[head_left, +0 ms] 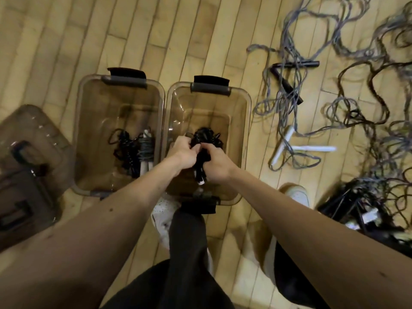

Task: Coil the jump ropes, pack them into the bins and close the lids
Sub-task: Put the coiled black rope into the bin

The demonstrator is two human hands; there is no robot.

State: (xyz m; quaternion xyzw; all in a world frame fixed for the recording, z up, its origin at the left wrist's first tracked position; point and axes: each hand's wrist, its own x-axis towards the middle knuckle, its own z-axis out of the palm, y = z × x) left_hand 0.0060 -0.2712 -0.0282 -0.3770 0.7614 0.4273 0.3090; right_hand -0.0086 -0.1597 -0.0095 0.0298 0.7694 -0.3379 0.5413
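Observation:
Two brown see-through bins stand side by side on the wood floor, both without lids. The left bin [83,121] holds a coiled black rope [127,150] and a coiled grey rope with white handles [146,150]. Over the right bin [245,130], my left hand [181,155] and my right hand [217,163] both grip one coiled black jump rope [204,139]; its handles hang down between my hands, one with a white tip. Loose grey and black ropes [289,92] lie tangled on the floor to the right.
Two brown lids [33,139] lie stacked on the floor left of the bins. A pair of white handles [312,148] and a pair of black handles [287,85] lie among the loose ropes. A dark heap of ropes [365,210] sits by my right shoe [297,192].

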